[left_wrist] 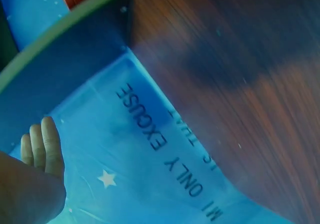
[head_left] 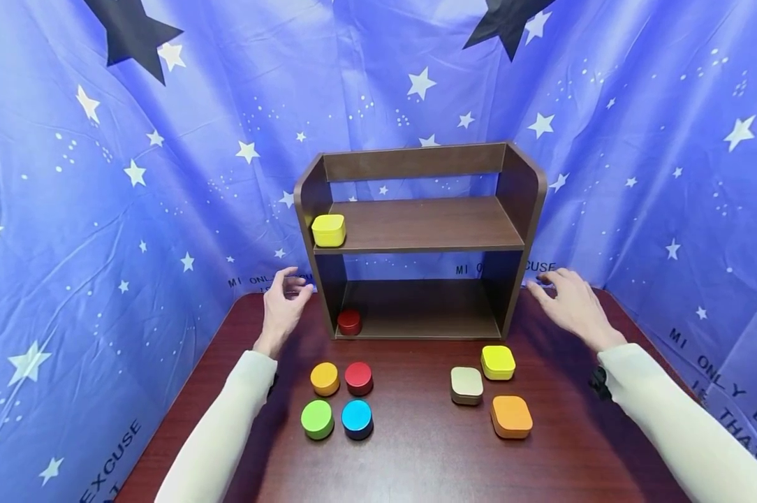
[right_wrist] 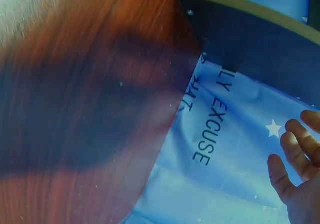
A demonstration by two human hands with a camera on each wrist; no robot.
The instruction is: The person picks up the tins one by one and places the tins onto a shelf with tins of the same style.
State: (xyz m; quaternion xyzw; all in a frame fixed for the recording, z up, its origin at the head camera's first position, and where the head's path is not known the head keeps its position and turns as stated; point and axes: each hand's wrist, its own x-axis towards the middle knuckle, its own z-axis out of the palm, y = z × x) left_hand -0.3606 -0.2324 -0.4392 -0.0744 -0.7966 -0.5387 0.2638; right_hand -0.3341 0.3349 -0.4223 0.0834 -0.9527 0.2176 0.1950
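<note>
Beside one shelf (head_left: pixel 429 223) | left grip (head_left: pixel 283 305), right grip (head_left: pixel 570 304) spread | shelved: two tins (head_left: pixel 329 232) | tabletop (head_left: pixel 416 461): seven tins (head_left: pixel 359 377)

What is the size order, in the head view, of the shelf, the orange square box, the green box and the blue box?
1. Shelf
2. Orange square box
3. Green box and blue box: too alike to rank
</note>
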